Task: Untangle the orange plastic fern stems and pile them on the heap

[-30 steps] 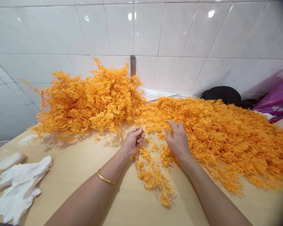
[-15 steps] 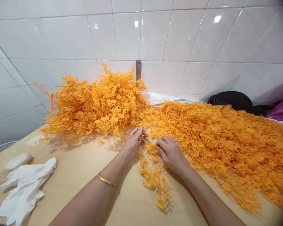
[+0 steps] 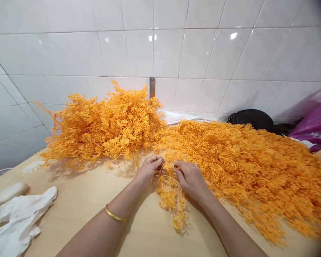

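Note:
Between my two hands hangs an orange artificial plant sprig (image 3: 171, 196), its curly, branching end drooping toward the table's front. My left hand (image 3: 150, 169) pinches its thin stem, with thumb and fingers pressed together. Just to the right, my right hand (image 3: 189, 176) is closed with its fingertips on the upper part of the same sprig. Behind the left hand rises a tall heap of orange sprigs (image 3: 104, 125). A wider, flatter pile of the same sprigs (image 3: 243, 164) spreads beside and behind the right hand.
White gloves (image 3: 21, 217) lie crumpled at the left of the pale wooden table (image 3: 91, 210), near a white rounded object (image 3: 12, 192). A black case (image 3: 251, 119) and a purple bag (image 3: 314, 119) sit behind the right pile. White tiles (image 3: 166, 53) cover the wall behind.
The view has tilted up and shifted slightly right. Both hands have drawn closer together, and the sprig's stem now curves in a loop near the left fingers.

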{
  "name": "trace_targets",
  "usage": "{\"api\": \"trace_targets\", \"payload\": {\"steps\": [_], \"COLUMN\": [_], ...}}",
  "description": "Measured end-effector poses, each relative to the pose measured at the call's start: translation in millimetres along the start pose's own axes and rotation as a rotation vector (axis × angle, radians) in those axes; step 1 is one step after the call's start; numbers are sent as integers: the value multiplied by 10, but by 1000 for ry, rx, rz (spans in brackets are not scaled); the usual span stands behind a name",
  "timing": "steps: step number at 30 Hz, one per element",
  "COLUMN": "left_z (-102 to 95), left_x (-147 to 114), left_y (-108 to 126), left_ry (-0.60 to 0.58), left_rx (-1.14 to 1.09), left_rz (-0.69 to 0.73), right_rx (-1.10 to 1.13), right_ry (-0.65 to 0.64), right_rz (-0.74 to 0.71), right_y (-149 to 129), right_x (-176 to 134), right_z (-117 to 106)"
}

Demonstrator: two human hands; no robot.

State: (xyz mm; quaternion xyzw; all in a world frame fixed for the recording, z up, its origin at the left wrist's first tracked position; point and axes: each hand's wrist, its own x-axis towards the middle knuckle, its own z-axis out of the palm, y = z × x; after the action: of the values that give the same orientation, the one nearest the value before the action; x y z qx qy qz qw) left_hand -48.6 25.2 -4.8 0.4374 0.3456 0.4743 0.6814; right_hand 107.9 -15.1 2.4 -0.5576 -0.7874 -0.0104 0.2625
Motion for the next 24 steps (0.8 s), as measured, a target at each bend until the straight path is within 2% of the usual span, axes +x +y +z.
{"api": "trace_targets", "payload": {"steps": [3, 9, 14, 17, 24], "left_z": [-44, -35, 56, 98, 103], "left_x": [33, -10, -77, -69, -3], "left_y": [-5, 48, 68, 39, -14], "left_ry": [66, -86, -157, -106, 140], "left_rx": [-120, -75, 98, 161, -118], "left_rz": [0, -42, -71, -70, -44], "right_rx": [-10, -137, -315, -323, -266], "right_ry": [-30, -39, -10, -23, 6], "right_rz": [-9, -4, -97, -129, 24], "right_y": [-3, 28, -21, -50, -65], "right_x": [-10, 1, -3, -15, -7], "right_z": [0, -13, -54, -59, -53]}}
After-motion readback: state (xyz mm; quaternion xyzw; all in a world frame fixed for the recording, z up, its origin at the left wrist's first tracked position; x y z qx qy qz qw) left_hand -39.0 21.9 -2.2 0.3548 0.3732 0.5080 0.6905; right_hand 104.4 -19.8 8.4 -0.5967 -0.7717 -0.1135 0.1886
